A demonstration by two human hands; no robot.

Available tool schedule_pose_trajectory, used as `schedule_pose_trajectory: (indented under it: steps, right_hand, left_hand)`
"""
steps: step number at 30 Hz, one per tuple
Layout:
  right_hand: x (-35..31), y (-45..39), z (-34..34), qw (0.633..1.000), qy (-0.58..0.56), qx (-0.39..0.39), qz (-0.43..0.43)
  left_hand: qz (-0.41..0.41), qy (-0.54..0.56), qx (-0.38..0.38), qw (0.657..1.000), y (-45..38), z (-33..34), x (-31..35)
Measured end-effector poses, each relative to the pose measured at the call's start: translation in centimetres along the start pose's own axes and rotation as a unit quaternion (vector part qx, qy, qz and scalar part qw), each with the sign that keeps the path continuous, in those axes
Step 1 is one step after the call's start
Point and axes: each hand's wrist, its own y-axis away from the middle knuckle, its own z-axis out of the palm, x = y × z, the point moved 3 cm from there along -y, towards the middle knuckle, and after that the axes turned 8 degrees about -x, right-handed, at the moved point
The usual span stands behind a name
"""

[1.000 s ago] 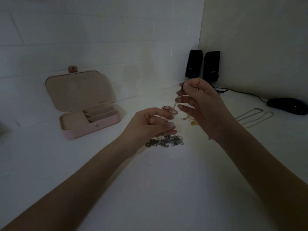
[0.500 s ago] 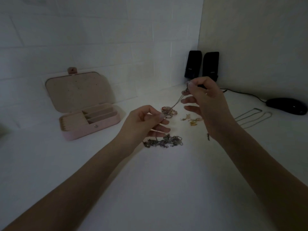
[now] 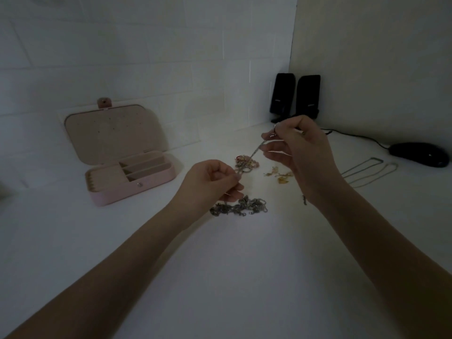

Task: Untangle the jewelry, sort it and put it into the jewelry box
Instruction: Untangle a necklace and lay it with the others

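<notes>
Right hand [image 3: 303,157]: I see it raised above the desk, thumb and forefinger pinched on the upper end of a thin chain [image 3: 258,149]; the other fingers are loosely spread.
Left hand [image 3: 210,182]: mostly curled, fingertips pinched at the chain's lower end, where rings hang; exactly what it grips I cannot tell.
Chain: taut on a slant between my two hands.
Ring cluster [image 3: 245,163]: just beyond the left hand's fingertips, tangled at the chain's lower end.
Silver chain pile [image 3: 241,207]: on the desk just under the left hand.
Gold pieces [image 3: 280,176]: beside the right hand, toward the left one.
Two necklaces [image 3: 367,171]: laid out beyond the right wrist.
Jewelry box [image 3: 129,176]: lid up, well off the left hand's outer side.
</notes>
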Motion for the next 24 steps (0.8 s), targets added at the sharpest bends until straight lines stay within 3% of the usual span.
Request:
schedule_pose_trajectory:
  steps: [4,6,11,15,19,24]
  right_hand:
    - [-0.5,0.4,0.6,0.992,0.098,-0.02,-0.078]
    - [-0.7,0.6,1.0,0.991,0.093,-0.038,-0.093]
    - [0.2,0.5,0.9,0.999,-0.023,-0.034,0.021]
    - [0.4,0.1,-0.2,0.999,-0.02,0.033,0.023]
    - [0.4,0.0,-0.3,0.999,-0.017,0.027,0.016]
    - [0.3,0.1,0.0,1.0,0.03,0.007,-0.007]
  left_hand:
    - [-0.012,-0.014,-0.018,1.0,-0.3,-0.1,-0.3]
    - [-0.017,-0.039,-0.03,0.999,-0.4,-0.2,-0.5]
    - [0.022,-0.157,0.001,0.987,-0.3,-0.6,-0.5]
    - [0.017,-0.006,-0.015,1.0,-0.2,-0.3,-0.1]
    - [-0.003,0.094,-0.014,0.995,-0.1,-0.1,0.4]
    - [-0.004,0.075,0.012,0.997,0.0,-0.1,0.4]
